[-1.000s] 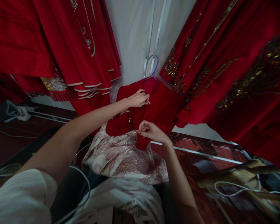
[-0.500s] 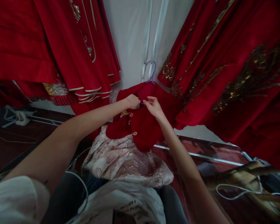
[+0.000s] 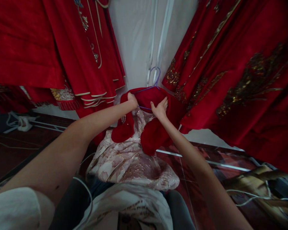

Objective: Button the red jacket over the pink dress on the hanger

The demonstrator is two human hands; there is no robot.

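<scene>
A small red jacket (image 3: 156, 131) hangs on a purple wire hanger (image 3: 156, 75) over a pale pink brocade dress (image 3: 124, 159). My left hand (image 3: 132, 99) grips the jacket's left front edge near the collar. My right hand (image 3: 160, 108) holds the right front edge, fingers curled into the cloth. The jacket's two front panels are pulled apart, showing the pink dress between them.
Long red garments with gold embroidery hang at the left (image 3: 50, 54) and right (image 3: 242, 73). A white wall with a vertical strip (image 3: 156, 38) stands behind. Dark reddish floor (image 3: 26, 143) with white cables (image 3: 19, 121) lies below. White cloth (image 3: 127, 204) is in my lap.
My right hand rose from the jacket's lower hem to the collar area. Both hands then spread the jacket's front open, exposing the pink dress underneath.
</scene>
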